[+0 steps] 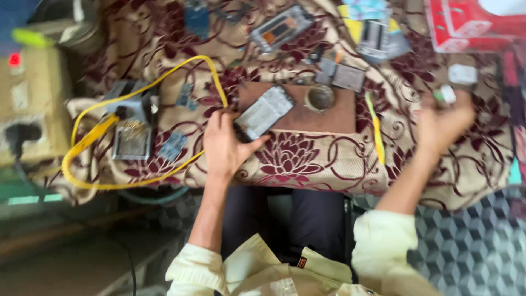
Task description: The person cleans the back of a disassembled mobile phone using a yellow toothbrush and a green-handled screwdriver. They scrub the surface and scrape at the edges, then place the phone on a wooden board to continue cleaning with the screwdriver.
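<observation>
My left hand rested on the near edge of the table, which was covered by a cream cloth with a dark red flower pattern. Its grip was closed on the lower end of an opened phone, thumb on one side and fingers on the other. The phone lay tilted across the left part of a brown wooden board, with its inner parts facing up. A small round dish sat on the same board, just right of the phone. My right hand was raised above the right side of the table, well apart from the phone. Its fingers were drawn together near a small white and green object; the view was blurred, so I could not tell whether the grip was clamped on that object. A thin yellow-green strip lay on the cloth between the board and my right hand. A yellow cable looped across the left side of the table, passing near a grey metal stand. Several flat phone parts lay scattered along the far side. A red box stood at the far right corner. A beige unit with a red lamp stood at the left edge.
</observation>
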